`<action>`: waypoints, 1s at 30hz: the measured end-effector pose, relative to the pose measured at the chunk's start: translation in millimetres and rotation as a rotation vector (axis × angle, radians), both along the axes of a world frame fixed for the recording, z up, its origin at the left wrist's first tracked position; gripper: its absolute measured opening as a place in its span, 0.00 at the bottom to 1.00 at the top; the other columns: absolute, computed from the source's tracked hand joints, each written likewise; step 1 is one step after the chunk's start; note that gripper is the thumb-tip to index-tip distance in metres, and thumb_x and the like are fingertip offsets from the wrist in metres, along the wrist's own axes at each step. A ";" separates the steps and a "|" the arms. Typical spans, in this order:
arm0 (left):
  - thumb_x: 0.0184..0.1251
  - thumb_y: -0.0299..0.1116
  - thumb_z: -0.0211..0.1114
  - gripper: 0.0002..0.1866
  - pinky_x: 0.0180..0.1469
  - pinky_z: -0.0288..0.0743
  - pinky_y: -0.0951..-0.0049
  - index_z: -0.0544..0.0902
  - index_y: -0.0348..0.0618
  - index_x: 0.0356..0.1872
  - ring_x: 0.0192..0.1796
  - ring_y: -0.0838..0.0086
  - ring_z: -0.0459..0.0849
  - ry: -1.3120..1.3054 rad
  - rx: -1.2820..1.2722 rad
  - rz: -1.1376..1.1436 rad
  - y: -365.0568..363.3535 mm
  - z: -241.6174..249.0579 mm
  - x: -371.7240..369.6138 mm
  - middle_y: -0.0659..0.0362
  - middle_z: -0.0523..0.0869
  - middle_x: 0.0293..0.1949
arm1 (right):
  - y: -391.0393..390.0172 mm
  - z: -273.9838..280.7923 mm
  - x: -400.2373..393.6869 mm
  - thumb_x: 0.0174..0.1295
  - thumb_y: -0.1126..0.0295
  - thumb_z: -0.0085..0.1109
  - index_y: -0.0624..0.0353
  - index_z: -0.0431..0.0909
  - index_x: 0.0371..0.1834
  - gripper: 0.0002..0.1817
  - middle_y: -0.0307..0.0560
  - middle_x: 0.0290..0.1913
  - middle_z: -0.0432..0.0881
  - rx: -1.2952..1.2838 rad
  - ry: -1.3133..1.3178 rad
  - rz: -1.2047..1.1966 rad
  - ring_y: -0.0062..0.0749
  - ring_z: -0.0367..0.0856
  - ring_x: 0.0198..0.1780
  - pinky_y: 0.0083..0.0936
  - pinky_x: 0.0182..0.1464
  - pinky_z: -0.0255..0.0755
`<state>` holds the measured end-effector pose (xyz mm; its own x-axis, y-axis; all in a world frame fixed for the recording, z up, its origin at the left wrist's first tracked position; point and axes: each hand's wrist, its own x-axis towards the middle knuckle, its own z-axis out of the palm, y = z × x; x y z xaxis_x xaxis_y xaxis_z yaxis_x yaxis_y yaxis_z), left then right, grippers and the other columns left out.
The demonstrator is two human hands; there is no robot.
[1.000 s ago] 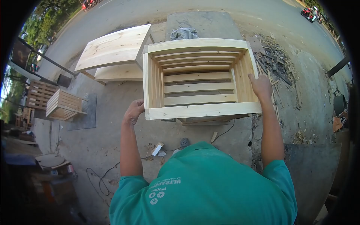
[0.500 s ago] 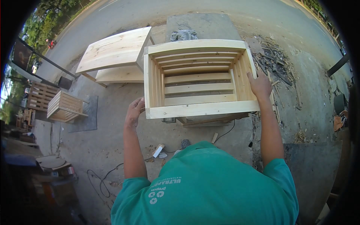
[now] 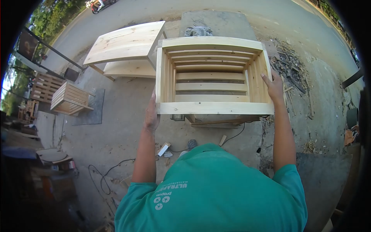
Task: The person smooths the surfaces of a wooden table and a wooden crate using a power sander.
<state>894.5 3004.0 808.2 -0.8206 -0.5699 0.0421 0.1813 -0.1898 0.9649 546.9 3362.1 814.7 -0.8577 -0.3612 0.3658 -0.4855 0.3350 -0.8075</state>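
A pale slatted wooden crate (image 3: 216, 108), its inside facing up, sits in front of me on a low wooden support (image 3: 216, 123). My left hand (image 3: 152, 114) presses along the crate's left outer side near the front corner, fingers pointing away from me and partly hidden behind the frame. At the right side, my right hand (image 3: 274, 87) grips the rim, with the thumb over the inner edge and the other fingers outside. Gaps show between the slats of the crate's bottom.
A pale wooden table (image 3: 125, 42) with a lower shelf stands beyond to the left. Farther left is a small slatted wooden piece (image 3: 71, 98). Scrap wood (image 3: 290, 67) is piled at right. A black cable (image 3: 102, 179) lies on the concrete. A motorcycle (image 3: 98, 4) is on the road.
My left hand has slid forward along the crate's left side, its fingers now straighter. My right hand has shifted its hold on the rim slightly. The motorcycle is closer.
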 end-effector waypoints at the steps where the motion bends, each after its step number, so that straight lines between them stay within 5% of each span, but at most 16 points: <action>1: 0.84 0.52 0.45 0.34 0.81 0.51 0.62 0.58 0.42 0.81 0.79 0.65 0.61 -0.007 -0.019 -0.006 2.3 0.6 3.8 0.54 0.65 0.78 | 0.3 -0.7 -0.3 0.66 0.63 0.68 0.63 0.82 0.61 0.23 0.53 0.48 0.89 -0.010 -0.010 -0.006 0.37 0.87 0.48 0.31 0.56 0.76; 9: 0.86 0.45 0.43 0.32 0.83 0.45 0.62 0.58 0.34 0.79 0.81 0.66 0.59 0.036 0.006 0.062 31.2 -4.2 28.1 0.53 0.65 0.78 | 2.2 0.2 1.5 0.64 0.62 0.71 0.63 0.83 0.58 0.22 0.52 0.44 0.90 0.020 -0.048 -0.069 0.29 0.87 0.42 0.27 0.50 0.77; 18: 0.87 0.46 0.38 0.33 0.84 0.41 0.65 0.53 0.29 0.80 0.83 0.65 0.52 0.046 -0.104 0.034 35.4 -18.4 40.8 0.48 0.58 0.81 | 2.0 -8.7 -6.7 0.65 0.59 0.71 0.72 0.82 0.54 0.25 0.54 0.40 0.89 0.002 0.016 -0.060 0.33 0.85 0.39 0.29 0.48 0.76; 30: 0.78 0.70 0.28 0.51 0.85 0.36 0.58 0.49 0.28 0.80 0.85 0.63 0.45 -0.086 0.034 0.154 44.0 -87.8 44.5 0.45 0.53 0.82 | 1.6 9.8 3.5 0.67 0.55 0.68 0.66 0.85 0.49 0.22 0.55 0.40 0.88 0.204 -0.011 -0.152 0.37 0.84 0.42 0.32 0.50 0.75</action>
